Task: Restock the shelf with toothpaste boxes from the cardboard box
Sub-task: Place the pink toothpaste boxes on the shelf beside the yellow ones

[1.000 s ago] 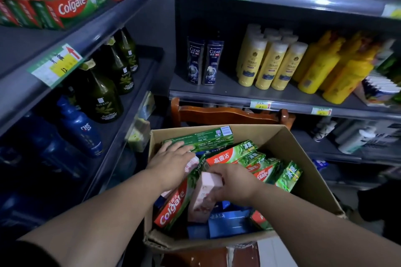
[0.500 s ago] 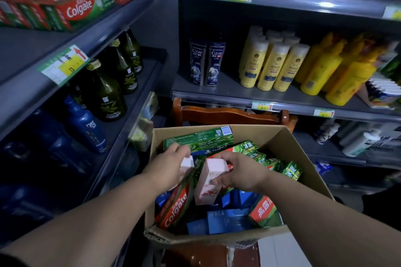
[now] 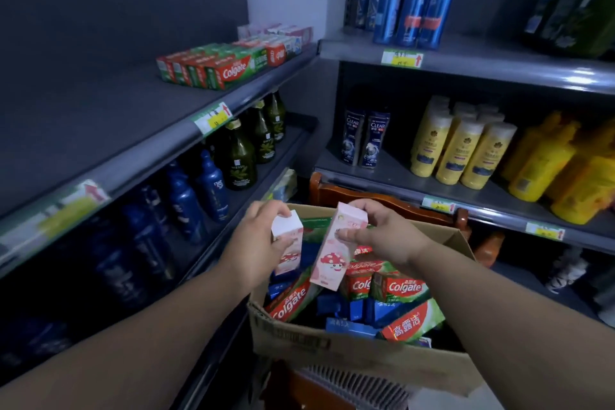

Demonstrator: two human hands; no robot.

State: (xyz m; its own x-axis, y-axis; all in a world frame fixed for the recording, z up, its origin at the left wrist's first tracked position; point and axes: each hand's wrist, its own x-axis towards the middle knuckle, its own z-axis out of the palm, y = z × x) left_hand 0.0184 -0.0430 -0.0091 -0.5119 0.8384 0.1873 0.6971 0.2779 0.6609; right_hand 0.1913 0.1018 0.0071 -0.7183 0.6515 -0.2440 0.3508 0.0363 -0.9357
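Observation:
A cardboard box [image 3: 349,351] sits on a wooden chair, filled with several red-green Colgate toothpaste boxes [image 3: 404,287] and blue boxes. My left hand [image 3: 258,243] grips a small pink-white toothpaste box [image 3: 289,243] above the carton's left side. My right hand [image 3: 382,236] holds a longer pink box with a mushroom picture [image 3: 334,260], tilted, its lower end over the carton. On the upper left shelf [image 3: 109,130] lies a row of Colgate boxes [image 3: 216,68], with pink boxes [image 3: 283,31] behind them at the far end.
Green and blue bottles [image 3: 236,160] stand on the shelf below the toothpaste. The right shelving holds blue pump bottles [image 3: 412,0], CLEAR shampoo [image 3: 366,140] and yellow bottles [image 3: 462,150]. The wooden chair back [image 3: 382,201] rises behind the carton.
Both hands have lifted pink boxes up out of the carton. The view has tilted upward, showing more of the upper shelves.

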